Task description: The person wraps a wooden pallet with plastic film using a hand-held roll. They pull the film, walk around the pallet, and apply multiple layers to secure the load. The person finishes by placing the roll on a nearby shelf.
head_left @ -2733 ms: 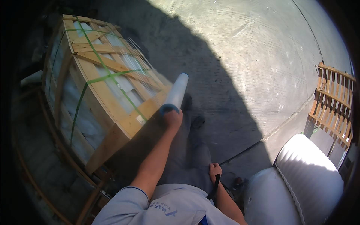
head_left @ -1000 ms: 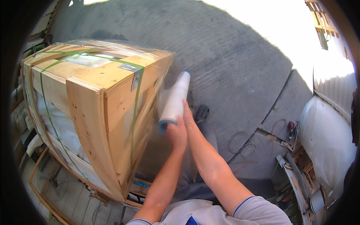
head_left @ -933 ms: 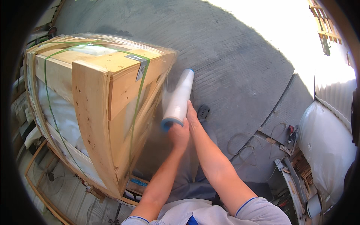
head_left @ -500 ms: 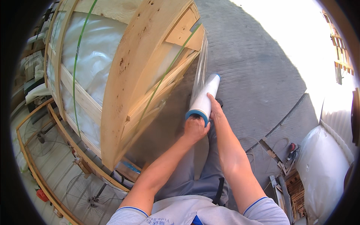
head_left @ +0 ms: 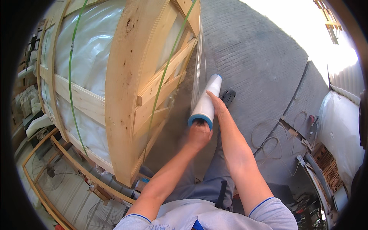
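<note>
A roll of clear stretch film (head_left: 207, 99) with blue end rims slants away from me in both hands. My left hand (head_left: 200, 134) is closed at the near end, its fingers partly hidden inside the blue-rimmed core. Against the roll's right side lies my right hand (head_left: 217, 104), curved around it with the thumb on top. From the roll a thin sheet of film (head_left: 197, 65) stretches up to the far corner of a big wooden crate (head_left: 126, 88). Inside the crate's planks shows white plastic wrapping (head_left: 82, 53), and green straps (head_left: 71, 65) run over the outside.
Grey concrete floor (head_left: 253, 69) spreads ahead and to the right. A cable (head_left: 264, 140) lies looped there, near scrap wood (head_left: 326, 163) and a white plastic-wrapped bundle (head_left: 341, 130). At lower left are a wooden frame (head_left: 73, 161) and a wire-guarded fan (head_left: 103, 214).
The crate and floor have shifted in view as I turned and stepped; a dark shoe now shows beyond my right hand. The roll stays in both hands, slightly further left.
</note>
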`<state>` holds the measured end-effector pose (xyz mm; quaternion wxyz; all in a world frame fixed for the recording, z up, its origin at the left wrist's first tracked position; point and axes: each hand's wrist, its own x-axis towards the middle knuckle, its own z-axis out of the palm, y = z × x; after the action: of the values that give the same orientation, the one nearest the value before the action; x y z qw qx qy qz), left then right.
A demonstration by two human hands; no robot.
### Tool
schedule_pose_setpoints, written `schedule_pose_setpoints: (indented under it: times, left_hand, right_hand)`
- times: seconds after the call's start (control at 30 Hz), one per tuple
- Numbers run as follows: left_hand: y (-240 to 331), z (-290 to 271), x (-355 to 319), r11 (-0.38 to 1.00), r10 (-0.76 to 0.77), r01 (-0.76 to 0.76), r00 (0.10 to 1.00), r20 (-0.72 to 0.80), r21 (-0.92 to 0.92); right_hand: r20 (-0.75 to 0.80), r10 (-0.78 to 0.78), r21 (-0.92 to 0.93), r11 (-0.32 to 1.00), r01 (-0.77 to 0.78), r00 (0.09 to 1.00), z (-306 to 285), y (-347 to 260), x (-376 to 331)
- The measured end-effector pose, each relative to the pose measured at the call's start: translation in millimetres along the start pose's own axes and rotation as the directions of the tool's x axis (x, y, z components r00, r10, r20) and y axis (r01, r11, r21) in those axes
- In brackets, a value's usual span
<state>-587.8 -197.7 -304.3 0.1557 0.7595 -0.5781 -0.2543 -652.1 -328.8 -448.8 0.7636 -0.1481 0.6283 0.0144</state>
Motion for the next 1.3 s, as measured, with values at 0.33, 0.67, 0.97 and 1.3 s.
schedule_pose_setpoints:
  times: [0.33, 0.67, 0.97, 1.3]
  left_hand:
    - [15.6, -8.0, -39.9, 0.613, -0.732, 0.658, 0.682, 0.000, -0.437]
    - [-31.1, 1.7, -143.2, 0.978, 0.128, -0.148, 0.983, 0.132, 0.149]
    - [-7.3, 5.1, -171.1, 0.790, -0.586, 0.560, 0.809, -0.042, -0.250]
    - [-92.1, 5.5, -259.4, 0.997, -0.029, 0.019, 0.989, 0.147, 0.072]
  right_hand:
    - [0.013, -0.165, 0.815, 0.573, 0.085, 0.986, 42.0, 159.6, -32.4]
    - [-0.128, 0.136, 0.248, 0.963, -0.101, 0.982, 0.4, 146.1, -71.2]
    - [0.061, -0.085, 0.743, 0.669, 0.012, 0.995, 54.2, 238.2, -74.9]
    - [-0.261, 0.040, 0.229, 0.973, 0.021, 0.964, 52.6, 281.3, -65.3]
